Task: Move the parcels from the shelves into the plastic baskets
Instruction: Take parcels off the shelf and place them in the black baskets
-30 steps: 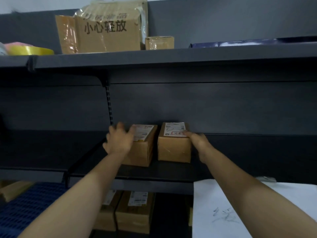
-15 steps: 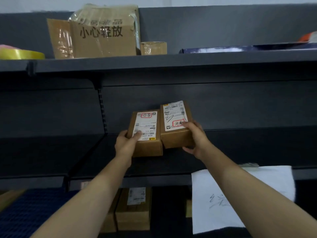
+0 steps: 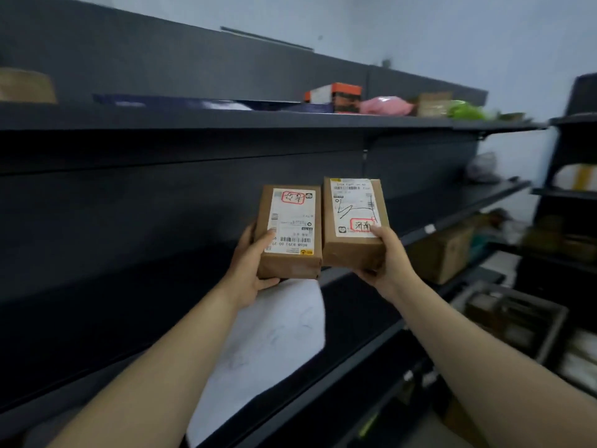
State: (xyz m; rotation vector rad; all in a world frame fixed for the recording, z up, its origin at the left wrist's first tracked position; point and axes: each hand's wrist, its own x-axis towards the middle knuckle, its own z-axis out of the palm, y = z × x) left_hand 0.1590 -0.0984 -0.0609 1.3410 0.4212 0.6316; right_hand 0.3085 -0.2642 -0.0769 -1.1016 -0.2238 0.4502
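In front of a dark metal shelving unit [image 3: 161, 195], a person holds two brown parcels in the air, clear of the shelf boards. The left hand [image 3: 248, 273] grips the left parcel [image 3: 290, 234] from beneath, its thumb laid on the white label near the barcode. Just beside it and slightly higher, the right parcel [image 3: 353, 221] is gripped at its lower corner by the right hand [image 3: 391, 263], thumb pressed beside a red-boxed marking. Both labels face the camera. Below the hands, a white sheet of paper [image 3: 265, 344] lies across a shelf's front edge. Toward the top shelf's right end sit an orange-and-black box [image 3: 336, 97] and a pink bag [image 3: 386, 106]. Farther right, a brown carton [image 3: 442, 250] stands on a lower shelf, with a blurred grey crate [image 3: 517, 318] below it.
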